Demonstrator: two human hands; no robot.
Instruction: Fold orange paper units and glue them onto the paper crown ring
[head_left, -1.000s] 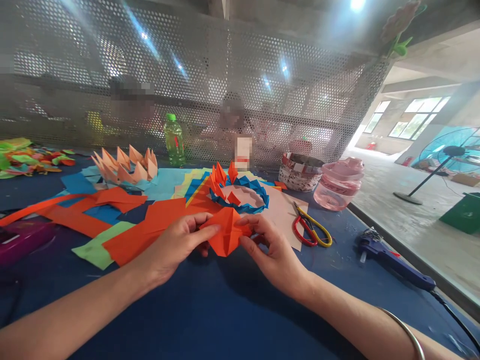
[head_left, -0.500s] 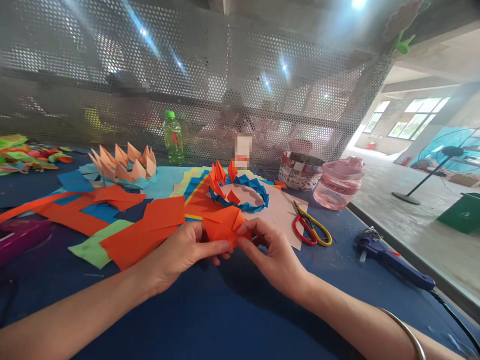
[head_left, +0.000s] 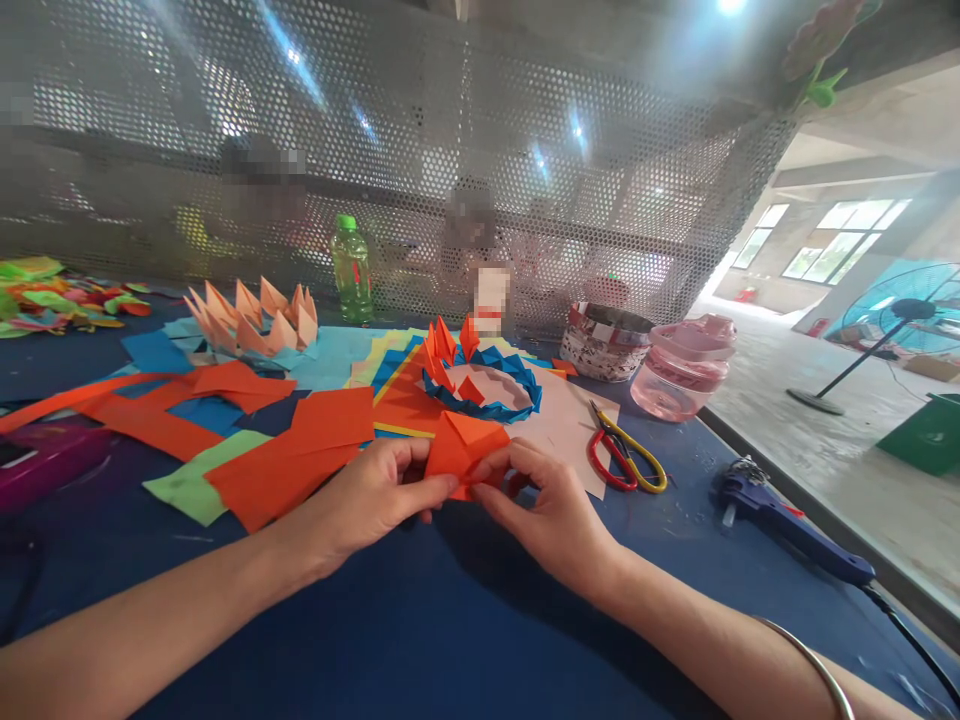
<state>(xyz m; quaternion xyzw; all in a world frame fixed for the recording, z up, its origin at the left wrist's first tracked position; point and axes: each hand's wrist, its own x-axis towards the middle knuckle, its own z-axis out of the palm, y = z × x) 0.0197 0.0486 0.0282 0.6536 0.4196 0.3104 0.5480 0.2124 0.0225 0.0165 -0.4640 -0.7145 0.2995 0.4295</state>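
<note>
A folded piece of orange paper (head_left: 461,450) is pinched between my left hand (head_left: 360,495) and my right hand (head_left: 540,510), held just above the blue table top. Its lower part is partly hidden by my fingers. Beyond my hands lies a ring of folded blue and orange paper units (head_left: 480,385) on a sheet of pale pink paper (head_left: 566,425). Loose orange paper sheets (head_left: 289,455) lie to the left of my left hand. Further back stands a crown of peach folded paper (head_left: 255,325).
Yellow-handled scissors (head_left: 626,450) and a blue glue gun (head_left: 787,530) lie to the right, near the table edge. A pink jar (head_left: 682,370), a woven paper pot (head_left: 604,342) and a green bottle (head_left: 351,270) stand at the back, before a perforated metal screen (head_left: 570,180).
The orange piece has turned and folded more compactly between my hands, and its lower point no longer shows. The camera view has shifted slightly.
</note>
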